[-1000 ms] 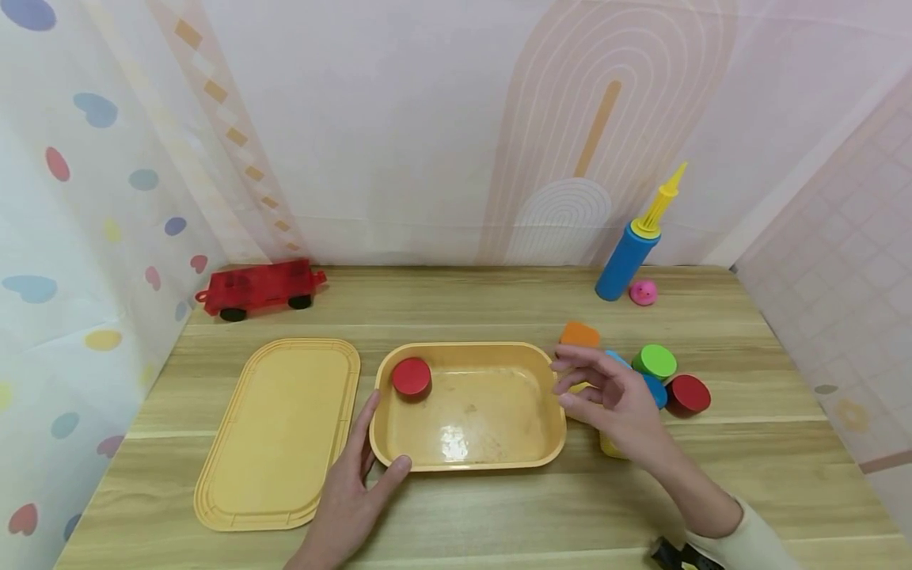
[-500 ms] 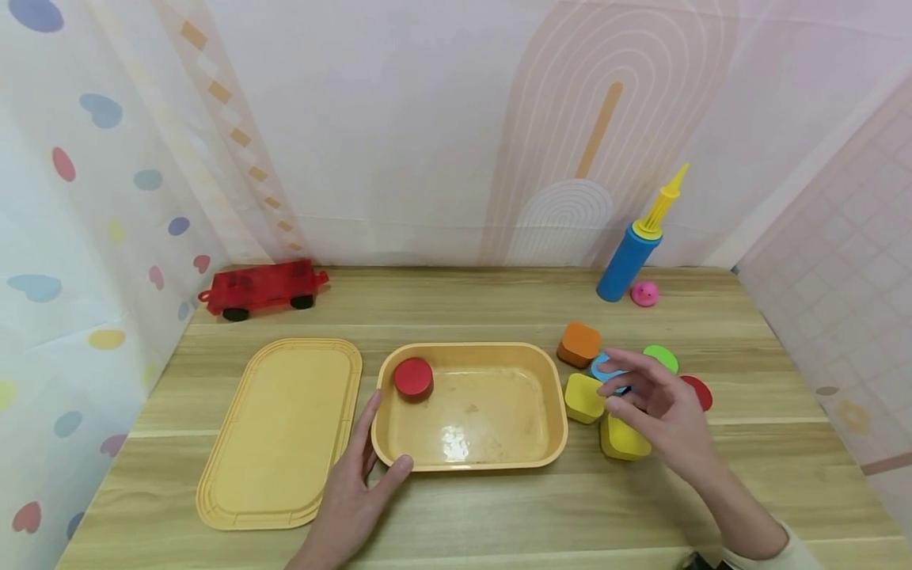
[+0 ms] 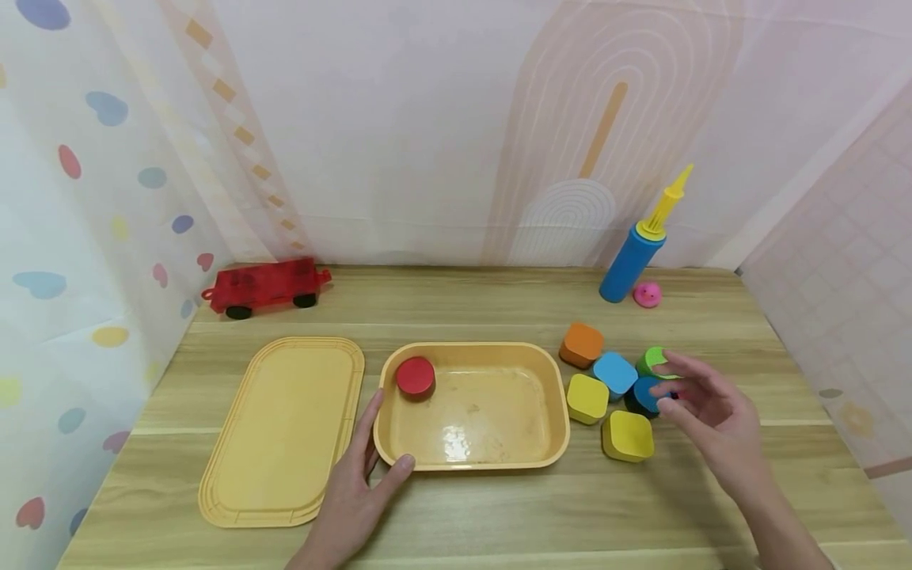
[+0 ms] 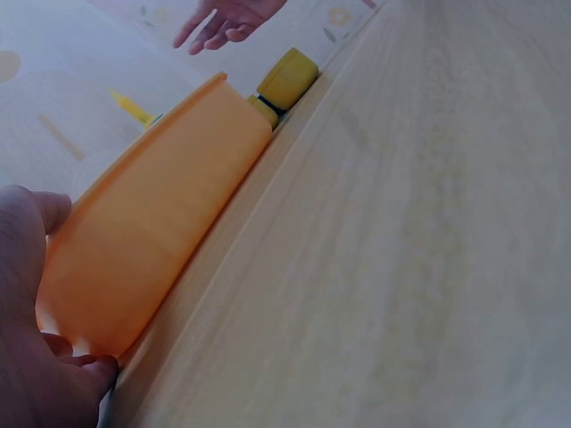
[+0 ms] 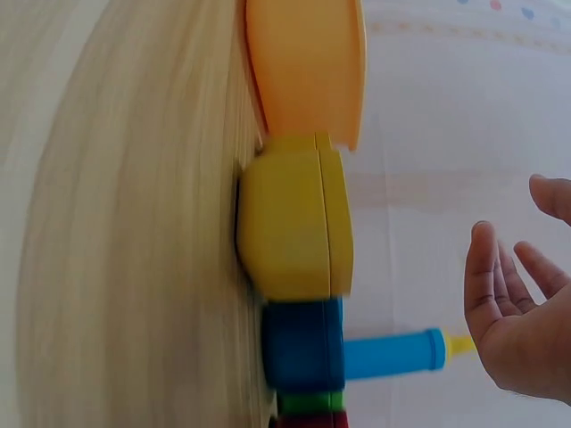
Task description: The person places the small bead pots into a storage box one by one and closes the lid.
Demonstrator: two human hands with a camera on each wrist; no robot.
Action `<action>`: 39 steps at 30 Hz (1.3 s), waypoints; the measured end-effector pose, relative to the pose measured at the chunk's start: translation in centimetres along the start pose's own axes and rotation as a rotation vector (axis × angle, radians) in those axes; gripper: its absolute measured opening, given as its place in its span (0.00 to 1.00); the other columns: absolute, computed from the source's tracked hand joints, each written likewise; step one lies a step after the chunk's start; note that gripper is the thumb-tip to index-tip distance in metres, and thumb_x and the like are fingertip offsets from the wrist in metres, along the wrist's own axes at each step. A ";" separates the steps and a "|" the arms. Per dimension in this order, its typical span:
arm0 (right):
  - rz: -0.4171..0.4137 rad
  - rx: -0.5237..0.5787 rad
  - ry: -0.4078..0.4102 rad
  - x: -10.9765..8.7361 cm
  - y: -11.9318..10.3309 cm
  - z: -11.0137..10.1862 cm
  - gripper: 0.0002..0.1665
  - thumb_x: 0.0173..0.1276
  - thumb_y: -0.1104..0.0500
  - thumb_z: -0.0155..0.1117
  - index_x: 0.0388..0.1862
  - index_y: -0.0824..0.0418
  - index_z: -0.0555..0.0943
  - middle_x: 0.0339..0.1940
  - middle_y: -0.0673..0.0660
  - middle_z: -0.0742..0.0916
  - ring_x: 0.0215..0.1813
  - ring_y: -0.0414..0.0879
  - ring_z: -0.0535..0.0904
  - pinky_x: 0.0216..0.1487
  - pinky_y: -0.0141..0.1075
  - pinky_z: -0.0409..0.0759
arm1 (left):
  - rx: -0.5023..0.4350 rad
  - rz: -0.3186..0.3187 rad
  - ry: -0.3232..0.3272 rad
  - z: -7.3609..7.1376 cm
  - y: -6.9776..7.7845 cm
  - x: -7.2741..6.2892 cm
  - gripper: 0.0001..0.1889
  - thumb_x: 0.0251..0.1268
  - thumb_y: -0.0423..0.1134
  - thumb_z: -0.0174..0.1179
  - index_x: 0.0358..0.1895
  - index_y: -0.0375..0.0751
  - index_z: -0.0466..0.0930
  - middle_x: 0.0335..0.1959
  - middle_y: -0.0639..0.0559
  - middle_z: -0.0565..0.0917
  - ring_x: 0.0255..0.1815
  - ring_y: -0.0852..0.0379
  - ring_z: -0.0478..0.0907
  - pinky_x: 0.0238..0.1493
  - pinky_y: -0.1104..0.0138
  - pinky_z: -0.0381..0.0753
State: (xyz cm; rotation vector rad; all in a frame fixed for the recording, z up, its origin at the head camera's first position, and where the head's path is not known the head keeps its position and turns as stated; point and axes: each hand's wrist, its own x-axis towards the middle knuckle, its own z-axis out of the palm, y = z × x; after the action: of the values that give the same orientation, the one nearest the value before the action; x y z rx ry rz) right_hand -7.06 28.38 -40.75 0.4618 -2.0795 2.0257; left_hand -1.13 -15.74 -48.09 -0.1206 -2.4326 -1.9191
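Note:
In the head view, my left hand (image 3: 352,495) holds the near left corner of a shallow yellow plastic box (image 3: 470,464), thumb on the front rim and fingers along the left side. A red round tub (image 3: 416,377) stands inside, at the far left. My right hand (image 3: 723,431) hovers with loosely bent fingers and nothing in them. Below it are a dark blue tub (image 3: 644,395), a green one (image 3: 651,360) and, mostly hidden, a red one (image 5: 308,420). Beside them stand two yellow tubs (image 3: 627,436), a light blue tub (image 3: 615,374) and an orange tub (image 3: 581,345).
A flat yellow lid (image 3: 285,431) lies left of the box. A red toy wagon (image 3: 267,286) sits at the back left. At the back right, a blue hand pump (image 3: 630,265) with a yellow nozzle stands next to a pink rubber duck (image 3: 647,294).
My right hand has moved right, from beside the box's right rim to over the dark blue and green tubs, uncovering the yellow and light blue ones. My left hand stays at the corner.

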 end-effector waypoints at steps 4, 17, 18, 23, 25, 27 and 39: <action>-0.013 0.028 0.046 -0.3 0.2 -1.2 0.33 0.72 0.88 0.58 0.75 0.80 0.74 0.59 0.57 0.91 0.52 0.43 0.89 0.49 0.27 0.89 | 0.000 -0.005 -0.002 0.0 0.0 -0.1 0.49 0.81 0.36 0.69 0.93 0.60 0.48 0.92 0.37 0.52 0.89 0.38 0.54 0.78 0.80 0.59; 0.048 0.024 0.288 -0.9 1.0 -4.3 0.30 0.71 0.88 0.59 0.71 0.80 0.79 0.54 0.54 0.93 0.49 0.41 0.87 0.51 0.23 0.86 | 0.009 -0.001 -0.003 -0.1 0.1 0.0 0.49 0.81 0.37 0.69 0.93 0.60 0.48 0.92 0.38 0.52 0.89 0.39 0.53 0.78 0.79 0.59; 0.059 0.014 0.302 -0.9 1.2 -4.5 0.30 0.71 0.88 0.60 0.70 0.79 0.80 0.53 0.53 0.93 0.49 0.41 0.87 0.51 0.23 0.86 | 0.011 0.000 -0.003 0.0 0.1 0.0 0.49 0.81 0.37 0.69 0.93 0.60 0.47 0.92 0.38 0.52 0.89 0.39 0.53 0.78 0.79 0.59; 0.069 -0.023 0.326 -1.0 2.1 -5.4 0.29 0.69 0.88 0.61 0.68 0.81 0.81 0.54 0.53 0.93 0.52 0.41 0.87 0.53 0.23 0.85 | 0.004 0.003 -0.007 -0.1 0.1 0.0 0.49 0.81 0.36 0.69 0.93 0.59 0.47 0.92 0.38 0.52 0.88 0.38 0.54 0.78 0.79 0.59; 0.065 -0.029 0.321 -1.1 2.5 -5.7 0.28 0.68 0.88 0.62 0.68 0.82 0.80 0.55 0.53 0.93 0.55 0.41 0.87 0.56 0.24 0.85 | -0.004 0.003 -0.009 -0.1 0.1 0.0 0.49 0.81 0.36 0.69 0.93 0.58 0.47 0.92 0.37 0.52 0.88 0.38 0.54 0.78 0.79 0.60; 0.064 -0.039 0.312 -1.1 2.8 -6.0 0.28 0.68 0.89 0.62 0.67 0.82 0.80 0.56 0.53 0.93 0.59 0.41 0.86 0.58 0.24 0.84 | -0.012 0.003 -0.010 -0.1 0.1 0.0 0.49 0.81 0.36 0.69 0.93 0.57 0.47 0.92 0.37 0.52 0.88 0.38 0.54 0.78 0.79 0.60; 0.144 -0.116 0.160 -1.6 4.5 -7.6 0.33 0.70 0.84 0.67 0.72 0.69 0.82 0.64 0.42 0.89 0.66 0.32 0.83 0.65 0.18 0.78 | -0.006 0.023 -0.006 -0.1 0.5 -0.1 0.49 0.80 0.34 0.69 0.93 0.54 0.48 0.91 0.35 0.53 0.88 0.37 0.54 0.77 0.79 0.60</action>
State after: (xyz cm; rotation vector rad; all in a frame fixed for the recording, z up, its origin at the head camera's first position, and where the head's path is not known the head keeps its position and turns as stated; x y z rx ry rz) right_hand -7.76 36.08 -45.25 0.1287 -2.1720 1.9314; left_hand -1.03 -15.72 -47.62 -0.1547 -2.4184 -1.9194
